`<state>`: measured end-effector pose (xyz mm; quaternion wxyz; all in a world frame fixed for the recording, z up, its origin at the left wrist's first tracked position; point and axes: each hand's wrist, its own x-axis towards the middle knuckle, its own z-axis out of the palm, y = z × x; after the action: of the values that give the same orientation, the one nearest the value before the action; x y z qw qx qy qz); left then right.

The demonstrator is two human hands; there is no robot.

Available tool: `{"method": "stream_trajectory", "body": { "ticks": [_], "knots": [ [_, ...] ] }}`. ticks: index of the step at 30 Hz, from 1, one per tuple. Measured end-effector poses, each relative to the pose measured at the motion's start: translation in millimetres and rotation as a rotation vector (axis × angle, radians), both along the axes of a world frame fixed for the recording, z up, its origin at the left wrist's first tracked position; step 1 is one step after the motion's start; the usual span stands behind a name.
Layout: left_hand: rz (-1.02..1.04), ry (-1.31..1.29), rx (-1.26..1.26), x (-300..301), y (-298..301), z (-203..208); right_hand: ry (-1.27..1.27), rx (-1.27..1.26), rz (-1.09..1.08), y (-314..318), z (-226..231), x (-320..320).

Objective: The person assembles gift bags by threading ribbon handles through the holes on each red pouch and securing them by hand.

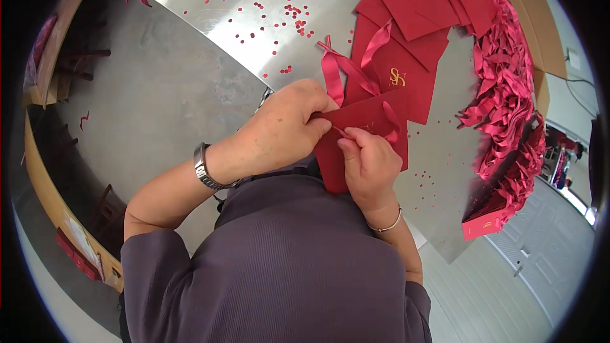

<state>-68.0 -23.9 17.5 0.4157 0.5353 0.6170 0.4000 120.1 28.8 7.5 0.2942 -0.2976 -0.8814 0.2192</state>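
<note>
My left hand (279, 124) is closed in a pinch on the upper left edge of a flat red paper gift bag (362, 113). Thumb and fingers of my right hand (373, 164) press together on the thin end of a red ribbon (339, 131) in front of the bag, close to my left thumb. A loop of red ribbon (391, 122) stands out at the bag's right side. Just beyond lies another red ribbon (346, 63) on a stack of flat red bags (406, 76) with gold print. My fingers partly hide the spot where ribbon and bag meet.
More flat red bags (413, 0) overlap at the far side of the metal table (210, 19). Small red paper dots (295, 13) are scattered over it. Along the right edge stands a long row of red bags with bunched ribbons (502, 82), beside a cardboard box (530, 13).
</note>
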Motion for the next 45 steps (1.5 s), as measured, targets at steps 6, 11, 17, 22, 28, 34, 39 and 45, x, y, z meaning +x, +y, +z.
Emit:
{"method": "stream_trajectory", "body": {
  "ticks": [6, 11, 17, 22, 28, 34, 39, 45],
  "knots": [
    [-0.002, 0.016, -0.016, 2.0, 0.7, 1.2, -0.033, 0.029, 0.008, -0.5, 3.2, -1.8],
    [0.046, -0.047, -0.020, 4.4, -0.7, -1.7, -0.084, -0.152, -0.086, 1.8, 17.6, -8.7],
    [0.032, -0.014, 0.025, 0.8, -1.8, 1.3, -0.143, -0.265, -0.080, 9.5, 27.6, -18.6],
    [-0.007, 0.013, 0.089, -1.6, 4.5, 4.6, -0.347, -0.248, 0.043, 31.1, 48.0, -25.7],
    [-0.065, 0.190, 0.129, -2.6, 12.2, 11.6, -0.603, 0.339, 0.272, 31.5, 56.3, -36.2],
    [0.054, 0.128, 0.146, 12.2, 8.2, 1.1, -0.398, -0.235, 0.073, 29.4, 39.2, -33.0],
    [0.110, 0.010, 0.140, 9.5, 7.6, 0.5, -0.187, -0.995, -0.155, 22.5, 45.4, -26.7],
    [0.094, 0.062, 0.054, 6.2, 10.2, 1.3, -0.050, -0.945, -0.101, 17.7, 43.3, -20.0]
  ]
}}
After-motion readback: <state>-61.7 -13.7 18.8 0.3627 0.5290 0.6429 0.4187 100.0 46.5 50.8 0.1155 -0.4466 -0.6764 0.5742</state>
